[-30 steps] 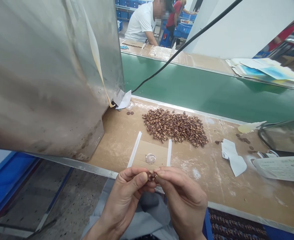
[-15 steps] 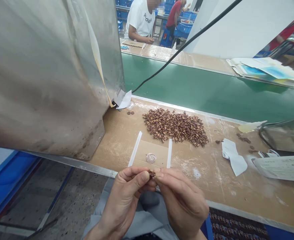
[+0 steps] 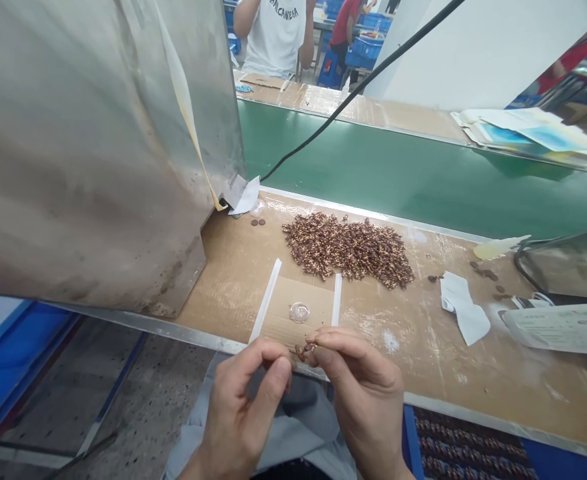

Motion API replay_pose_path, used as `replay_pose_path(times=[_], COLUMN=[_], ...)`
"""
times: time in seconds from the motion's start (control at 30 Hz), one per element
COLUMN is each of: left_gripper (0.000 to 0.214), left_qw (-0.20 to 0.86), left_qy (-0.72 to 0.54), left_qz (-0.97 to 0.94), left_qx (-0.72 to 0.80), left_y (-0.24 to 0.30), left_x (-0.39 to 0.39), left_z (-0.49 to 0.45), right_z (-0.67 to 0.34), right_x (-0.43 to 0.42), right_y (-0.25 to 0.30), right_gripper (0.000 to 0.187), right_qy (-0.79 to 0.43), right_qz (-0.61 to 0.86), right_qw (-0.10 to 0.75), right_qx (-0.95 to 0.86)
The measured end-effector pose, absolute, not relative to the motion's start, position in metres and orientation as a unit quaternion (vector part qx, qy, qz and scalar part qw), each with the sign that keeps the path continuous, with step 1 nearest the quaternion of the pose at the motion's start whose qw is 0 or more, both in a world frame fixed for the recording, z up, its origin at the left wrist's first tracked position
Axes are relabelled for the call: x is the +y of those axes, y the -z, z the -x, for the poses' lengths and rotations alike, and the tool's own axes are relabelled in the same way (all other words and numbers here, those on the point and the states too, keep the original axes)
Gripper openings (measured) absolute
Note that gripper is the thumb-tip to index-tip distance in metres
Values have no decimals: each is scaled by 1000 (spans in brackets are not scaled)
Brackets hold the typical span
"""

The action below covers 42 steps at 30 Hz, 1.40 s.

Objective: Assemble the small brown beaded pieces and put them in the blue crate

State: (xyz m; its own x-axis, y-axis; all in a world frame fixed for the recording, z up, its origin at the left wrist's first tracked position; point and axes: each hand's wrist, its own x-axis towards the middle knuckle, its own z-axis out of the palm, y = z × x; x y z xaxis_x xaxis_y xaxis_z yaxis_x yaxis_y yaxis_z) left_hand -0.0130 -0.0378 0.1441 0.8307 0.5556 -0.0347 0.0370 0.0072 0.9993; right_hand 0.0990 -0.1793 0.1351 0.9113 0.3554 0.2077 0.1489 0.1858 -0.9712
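Observation:
My right hand (image 3: 363,393) pinches a small brown part with thin pins (image 3: 304,349) between thumb and fingertips, just over the near edge of the cardboard-covered bench (image 3: 423,347). To its left, my left hand (image 3: 246,400) has thumb and forefinger curled into a loose ring, a short gap away from the part. I see nothing in its fingers. A pile of the same brown parts (image 3: 348,248) lies further back on the bench. A small clear round disc (image 3: 299,311) sits between two white strips (image 3: 266,300), just beyond my hands.
A large steel machine housing (image 3: 93,147) fills the left. A green conveyor belt (image 3: 423,180) runs behind the bench, with a black cable (image 3: 353,93) across it. White paper scraps (image 3: 460,310) and papers (image 3: 563,327) lie right. A person in a white shirt (image 3: 276,33) stands beyond.
My hands were pressed together on the brown part; now the left hand has drawn away to the left and the right hand alone keeps the part. The view has shifted slightly.

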Motion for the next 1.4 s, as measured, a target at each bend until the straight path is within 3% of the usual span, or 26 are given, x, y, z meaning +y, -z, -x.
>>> replay_pose_path(times=[0.2,0.83,1.1,1.4], left_gripper=[27,24,22,19], left_qw=[610,507,440,431], left_qy=[-210,-229,-282,-289], left_qz=[-755,-830,-847,-841], left_qx=[118,35,-96,-150], left_y=[-152,-158,-149,-147], left_x=[-43,-31,-14,-10], left_z=[7,-2,-3,-7], right_z=[-96,-97,-106,-112], right_x=[-182,-185,-200,-208], right_y=[-135,-128,-126,-128], right_gripper=[6,7,25,27], right_qy=[-49,-21,-39,-12], right_qz=[647,630,591,592], right_qw=[727,733,731,696], right_qx=[-223,-256,-339,-406])
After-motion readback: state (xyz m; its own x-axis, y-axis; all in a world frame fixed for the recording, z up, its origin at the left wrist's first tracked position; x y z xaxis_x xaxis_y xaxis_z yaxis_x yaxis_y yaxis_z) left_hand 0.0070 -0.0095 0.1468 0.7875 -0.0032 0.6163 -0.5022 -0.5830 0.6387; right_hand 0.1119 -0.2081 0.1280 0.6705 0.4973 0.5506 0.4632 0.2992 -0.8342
